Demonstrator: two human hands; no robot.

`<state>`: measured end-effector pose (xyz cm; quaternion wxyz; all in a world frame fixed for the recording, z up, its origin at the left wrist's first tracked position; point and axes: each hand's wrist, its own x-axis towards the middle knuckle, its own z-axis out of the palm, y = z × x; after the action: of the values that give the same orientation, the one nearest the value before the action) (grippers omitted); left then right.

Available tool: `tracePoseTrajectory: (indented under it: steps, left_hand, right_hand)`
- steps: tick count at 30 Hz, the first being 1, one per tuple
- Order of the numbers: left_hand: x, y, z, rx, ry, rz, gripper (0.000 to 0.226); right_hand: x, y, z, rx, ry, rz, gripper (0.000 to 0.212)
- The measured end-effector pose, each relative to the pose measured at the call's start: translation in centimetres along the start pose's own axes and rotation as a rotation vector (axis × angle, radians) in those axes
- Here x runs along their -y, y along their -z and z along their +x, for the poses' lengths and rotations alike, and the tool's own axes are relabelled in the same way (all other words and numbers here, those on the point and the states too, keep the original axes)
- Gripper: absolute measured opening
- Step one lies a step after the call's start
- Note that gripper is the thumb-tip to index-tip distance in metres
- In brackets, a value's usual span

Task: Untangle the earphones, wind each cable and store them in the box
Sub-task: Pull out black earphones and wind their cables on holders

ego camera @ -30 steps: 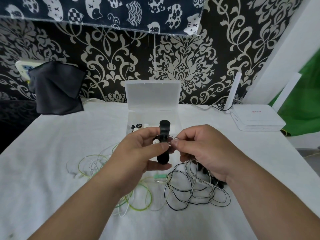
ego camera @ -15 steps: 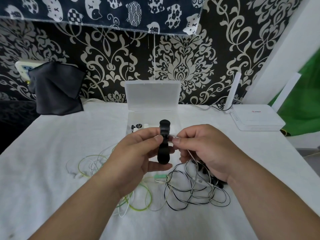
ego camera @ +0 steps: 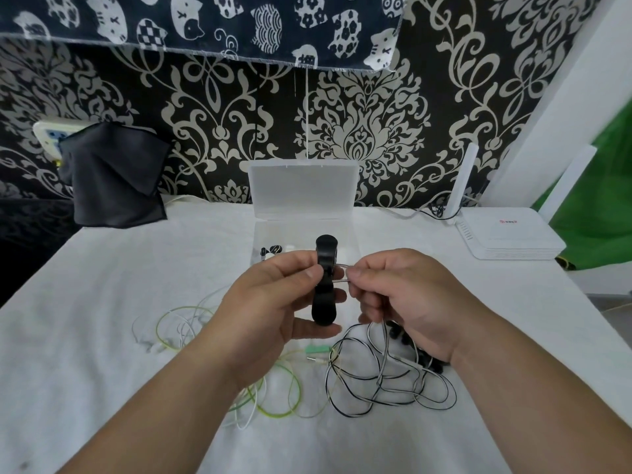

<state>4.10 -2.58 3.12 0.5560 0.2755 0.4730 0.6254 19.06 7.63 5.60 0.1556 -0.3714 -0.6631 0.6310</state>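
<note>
My left hand [ego camera: 273, 302] grips a black cable winder [ego camera: 325, 292] upright above the table. My right hand [ego camera: 407, 299] pinches the black-and-white earphone cable [ego camera: 386, 381] right beside the winder; a short stretch runs taut between them. The rest of that cable lies in loose loops under my right wrist. A green-and-white earphone cable [ego camera: 277, 398] lies tangled on the cloth below my left forearm, its green plug [ego camera: 318, 350] near the middle. The clear plastic box [ego camera: 304, 189] stands open behind my hands, with a pair of earbuds [ego camera: 273, 251] inside.
A white cloth covers the table [ego camera: 136, 285]. A white router [ego camera: 513, 237] with antennas sits at the back right. A dark cloth [ego camera: 113, 179] hangs over something at the back left. Patterned wallpaper rises behind the table.
My right hand has shifted slightly along the cable beside the winder, and the cable loops on the table have moved a little. My left hand still holds the winder in place.
</note>
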Motion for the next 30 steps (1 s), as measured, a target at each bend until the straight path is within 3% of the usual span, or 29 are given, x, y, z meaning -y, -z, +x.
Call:
tracePoseTrajectory:
  steps: [19,30]
  left_hand:
    - [0.65,-0.41,0.01,-0.078,-0.107,0.202,0.032]
    - [0.27,-0.45,0.04,-0.067,-0.102,0.115,0.036]
  right_hand:
    - [-0.33,-0.32,-0.04,0.004,0.090,-0.159,0.039]
    - [-0.30,-0.08,0.00,-0.016,0.069,-0.138,0.037]
